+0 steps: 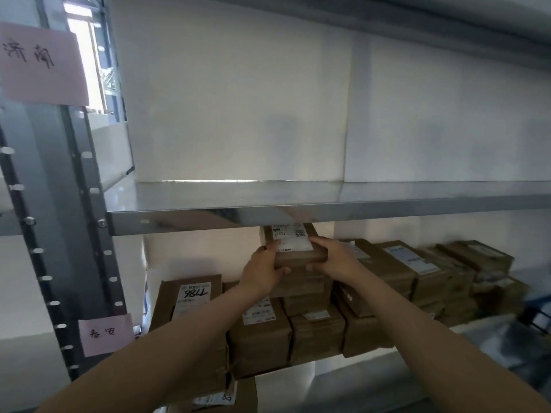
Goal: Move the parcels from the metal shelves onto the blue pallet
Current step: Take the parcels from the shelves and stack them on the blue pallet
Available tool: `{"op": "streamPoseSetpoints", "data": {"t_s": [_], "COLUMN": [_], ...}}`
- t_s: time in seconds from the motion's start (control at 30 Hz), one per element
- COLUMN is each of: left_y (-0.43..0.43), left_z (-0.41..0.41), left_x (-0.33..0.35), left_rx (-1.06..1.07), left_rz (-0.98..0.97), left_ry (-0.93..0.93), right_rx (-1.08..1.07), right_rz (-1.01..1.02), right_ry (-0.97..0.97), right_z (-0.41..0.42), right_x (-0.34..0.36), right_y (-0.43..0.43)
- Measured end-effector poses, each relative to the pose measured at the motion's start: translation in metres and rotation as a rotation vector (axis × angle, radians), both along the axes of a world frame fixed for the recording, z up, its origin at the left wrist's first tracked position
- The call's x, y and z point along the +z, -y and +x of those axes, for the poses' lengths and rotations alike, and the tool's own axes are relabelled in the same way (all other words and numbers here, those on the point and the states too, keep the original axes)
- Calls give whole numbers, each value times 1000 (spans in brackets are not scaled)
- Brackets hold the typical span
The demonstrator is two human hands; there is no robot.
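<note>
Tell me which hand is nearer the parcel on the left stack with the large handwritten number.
Left. The left hand grips the held parcel just up and right of the numbered parcel; the right hand grips the held parcel's other side, farther right.

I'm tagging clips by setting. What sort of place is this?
Probably a parcel depot or warehouse storeroom: grey bolted metal shelves, stacked brown cardboard parcels with shipping labels, and pink handwritten paper signs on the upright. The left hand and right hand grip the top parcel.
</note>
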State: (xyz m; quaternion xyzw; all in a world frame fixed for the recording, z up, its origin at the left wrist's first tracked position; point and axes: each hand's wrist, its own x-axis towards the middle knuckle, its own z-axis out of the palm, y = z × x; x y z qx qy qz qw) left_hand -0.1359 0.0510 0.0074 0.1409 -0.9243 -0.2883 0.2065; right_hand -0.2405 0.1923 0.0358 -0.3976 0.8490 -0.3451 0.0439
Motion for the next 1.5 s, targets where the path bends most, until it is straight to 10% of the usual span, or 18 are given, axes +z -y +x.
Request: {"op": "streamPoseSetpoints", "data": {"t_s": [1.5], "left_y": [-518], "left_z": [-354], "left_x": [-15], "left_rx": [-694], "left_rz": [-10], "left_ry": [55], "right_rx": [-776], "right_rz": [15], "right_ry": [4], "right_z": [-235], "right_x": [-29], "right_y": [-547]}}
